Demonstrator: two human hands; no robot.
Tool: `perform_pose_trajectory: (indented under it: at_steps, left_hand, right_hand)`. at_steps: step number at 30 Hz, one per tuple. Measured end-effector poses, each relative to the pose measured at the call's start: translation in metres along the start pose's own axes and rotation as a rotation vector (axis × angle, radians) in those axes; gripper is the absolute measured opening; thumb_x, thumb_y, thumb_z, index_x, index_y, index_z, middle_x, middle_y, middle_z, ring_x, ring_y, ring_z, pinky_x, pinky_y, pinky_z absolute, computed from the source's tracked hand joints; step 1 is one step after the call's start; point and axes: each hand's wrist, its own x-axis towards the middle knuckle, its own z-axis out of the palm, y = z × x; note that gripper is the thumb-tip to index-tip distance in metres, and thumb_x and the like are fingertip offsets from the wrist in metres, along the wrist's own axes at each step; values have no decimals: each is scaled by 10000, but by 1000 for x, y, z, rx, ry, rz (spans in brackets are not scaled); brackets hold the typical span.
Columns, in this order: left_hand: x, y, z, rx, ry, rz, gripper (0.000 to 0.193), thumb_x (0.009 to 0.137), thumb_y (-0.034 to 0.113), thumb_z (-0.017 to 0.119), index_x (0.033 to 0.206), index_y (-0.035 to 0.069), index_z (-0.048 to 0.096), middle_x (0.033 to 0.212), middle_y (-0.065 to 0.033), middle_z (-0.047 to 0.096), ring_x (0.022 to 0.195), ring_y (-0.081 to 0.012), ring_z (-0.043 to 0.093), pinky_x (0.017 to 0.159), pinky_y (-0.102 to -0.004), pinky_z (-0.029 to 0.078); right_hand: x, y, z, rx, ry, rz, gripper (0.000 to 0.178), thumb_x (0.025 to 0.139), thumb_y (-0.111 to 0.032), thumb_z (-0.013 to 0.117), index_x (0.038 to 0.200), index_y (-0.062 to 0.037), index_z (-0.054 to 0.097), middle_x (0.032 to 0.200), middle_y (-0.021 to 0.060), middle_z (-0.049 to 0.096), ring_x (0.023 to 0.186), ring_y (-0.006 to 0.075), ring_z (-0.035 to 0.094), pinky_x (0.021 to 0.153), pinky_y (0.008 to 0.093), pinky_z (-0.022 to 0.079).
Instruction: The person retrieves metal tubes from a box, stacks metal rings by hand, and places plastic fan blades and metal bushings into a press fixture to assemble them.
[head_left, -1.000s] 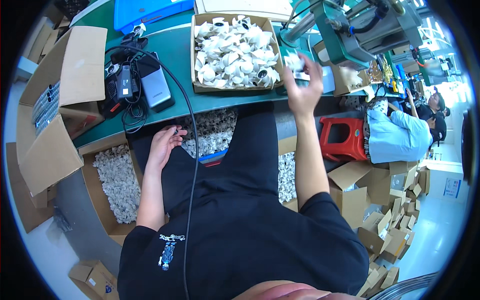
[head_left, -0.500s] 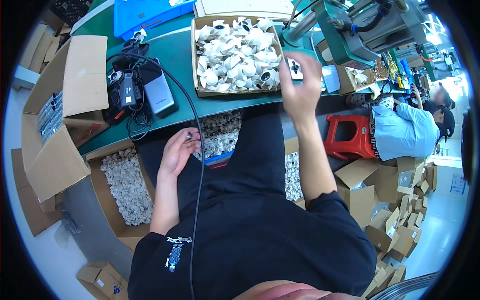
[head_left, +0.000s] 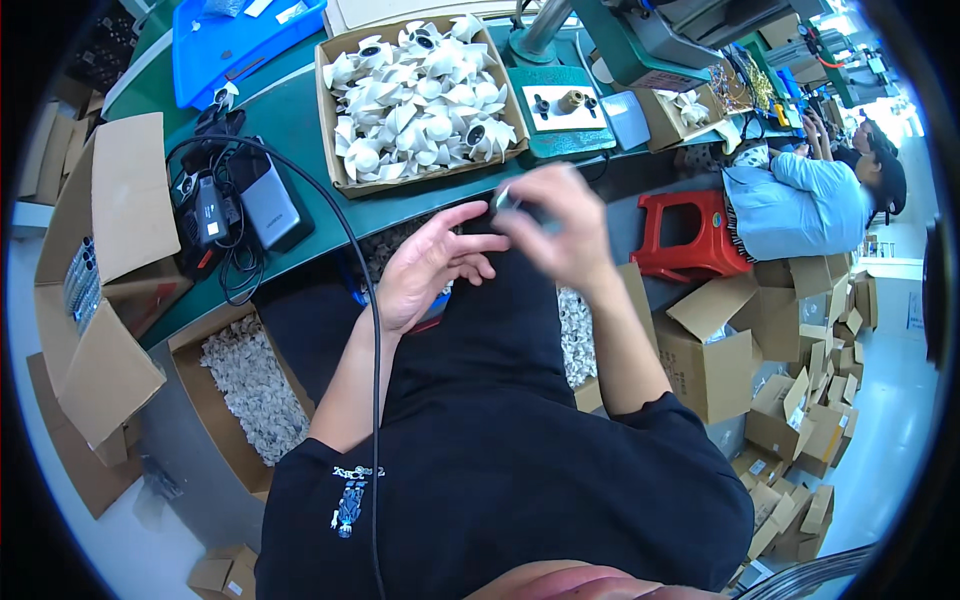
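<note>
Before my chest, both my hands are close together over my lap. My left hand (head_left: 432, 268) has its fingers stretched apart, the upper fingertips reaching toward a small dark round part (head_left: 502, 200). My right hand (head_left: 562, 228), smeared by motion, pinches that part between thumb and fingers; its exact kind is too small to tell. On the green bench, a cardboard box (head_left: 328, 128) full of white bladed impellers (head_left: 420, 105) lies beyond my hands. Right of it is a white fixture plate (head_left: 556, 122) with a brass piece (head_left: 572, 100) and dark pegs on a green machine base (head_left: 570, 146).
A black cable (head_left: 372, 300) hangs in front of my left arm. A power bank (head_left: 270, 198) and cords sit at the bench's left. Boxes of small pale parts (head_left: 255, 385) stand below. A red stool (head_left: 690, 235) and a person in light blue (head_left: 795, 205) are at the right.
My right hand has come back from the fixture plate toward my left hand, which has risen to the right. The dark part from my left fingers is now at my right. The view has shifted.
</note>
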Motion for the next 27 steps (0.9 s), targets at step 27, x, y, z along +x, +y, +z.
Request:
perform_pose_trajectory:
  at_steps: [27]
  left_hand:
    - [-158, 6, -187, 551, 1055, 132, 297, 972, 244, 585, 1130, -7, 611, 954, -87, 664, 752, -98, 602, 620, -236, 506]
  right_hand:
    - [98, 227, -184, -957, -38, 446, 265, 794, -251, 654, 991, -92, 734, 964, 180, 703, 913, 331, 678, 845, 412, 531]
